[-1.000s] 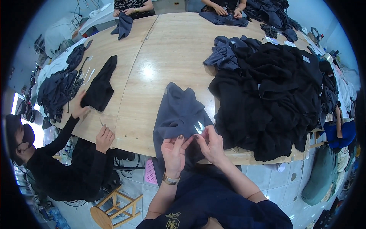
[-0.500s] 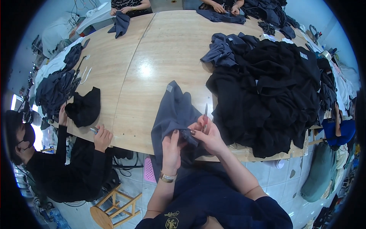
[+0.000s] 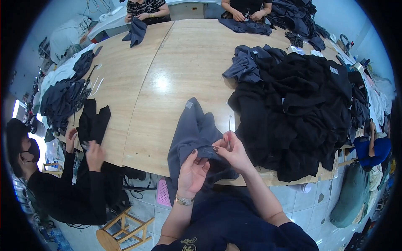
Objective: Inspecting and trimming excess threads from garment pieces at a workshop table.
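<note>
Both hands were on the grey garment (image 3: 194,134) at the near edge of the wooden table (image 3: 167,79). Left hand (image 3: 191,173) had its fingers curled under a bunched fold, gripping it. Right hand (image 3: 234,151) pinched the same fold while holding thin metal snips (image 3: 229,133) upright. Looked like thread trimming mid-inspection to me. Next move probably needs the fold pulled taut. Big black pile (image 3: 297,108) sat just right.

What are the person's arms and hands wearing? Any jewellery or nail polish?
Both forearms are bare, with no gloves. The left hand has a gold-coloured bracelet at the wrist. The right hand shows dark-painted fingernails. Short dark navy sleeves cover the upper arms.
</note>
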